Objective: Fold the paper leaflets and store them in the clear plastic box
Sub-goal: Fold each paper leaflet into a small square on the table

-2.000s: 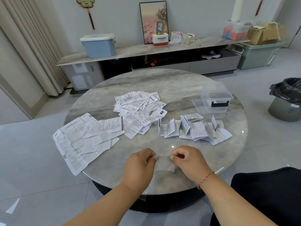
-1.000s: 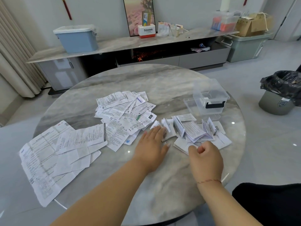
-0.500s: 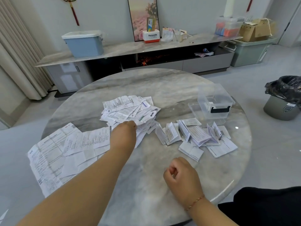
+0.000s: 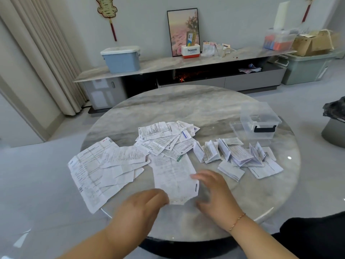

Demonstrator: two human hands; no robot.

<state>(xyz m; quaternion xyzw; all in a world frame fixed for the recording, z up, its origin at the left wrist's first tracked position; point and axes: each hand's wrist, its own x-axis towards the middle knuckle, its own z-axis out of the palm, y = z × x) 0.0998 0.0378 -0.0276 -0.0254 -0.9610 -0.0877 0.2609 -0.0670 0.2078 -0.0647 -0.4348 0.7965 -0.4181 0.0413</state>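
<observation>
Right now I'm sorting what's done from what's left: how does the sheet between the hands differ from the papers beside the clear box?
The sheet lies flat and unfolded, one long piece; the papers are folded small, several standing open. The sheet is by the near table edge; the papers sit just in front of the clear box. Both are white printed leaflets.

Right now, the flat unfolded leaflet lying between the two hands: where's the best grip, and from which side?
Take the leaflet by its near short edge, coming from the person's side. It lies flat and lengthwise away from them on the table, its far end tucked under the unfolded pile. The near end is free, with the left hand at its corner and the right hand open alongside. Probably pinch both near corners.
</observation>
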